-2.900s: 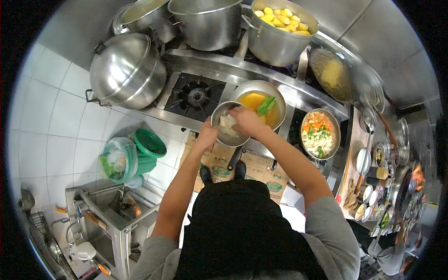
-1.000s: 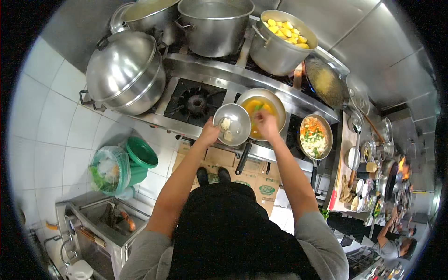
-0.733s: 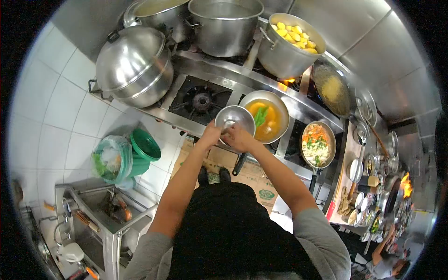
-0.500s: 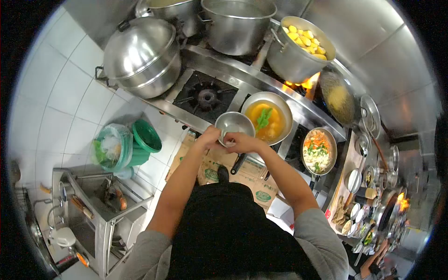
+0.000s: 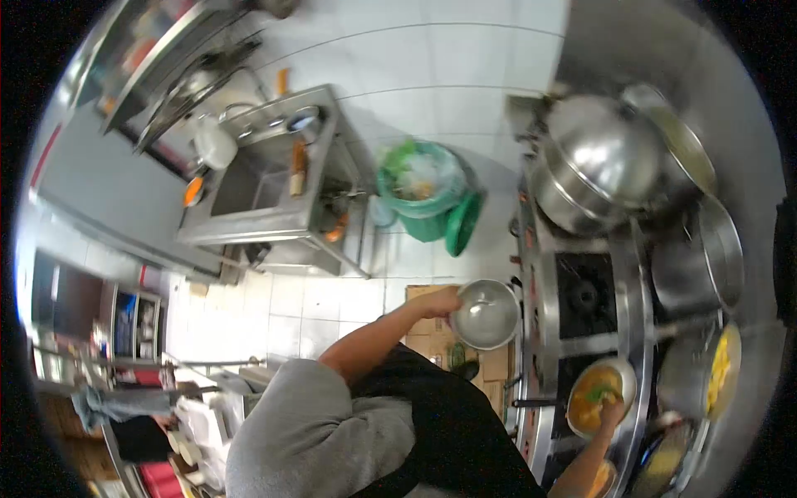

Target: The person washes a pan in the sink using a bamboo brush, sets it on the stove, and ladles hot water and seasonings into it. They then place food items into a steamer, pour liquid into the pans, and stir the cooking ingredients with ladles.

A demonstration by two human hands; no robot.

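A pan [image 5: 628, 380] sits on the stove [image 5: 545, 332], orange broth [image 5: 584, 412] and green leaves [image 5: 599, 391] inside, its dark handle [image 5: 538, 403] pointing out toward the person. The right hand [image 5: 613, 411] is at the pan, just over the leaves; it is small and blurred here, so I cannot tell whether its fingers hold anything. Left of the pan, in front of the stove's edge, the left hand [image 5: 438, 303] grips a steel bowl [image 5: 496, 326], fingers closed at its rim. A burner [image 5: 585, 295] lies just left of the pan; a pot [image 5: 682, 375] of yellow pieces [image 5: 720, 371] stands behind it.
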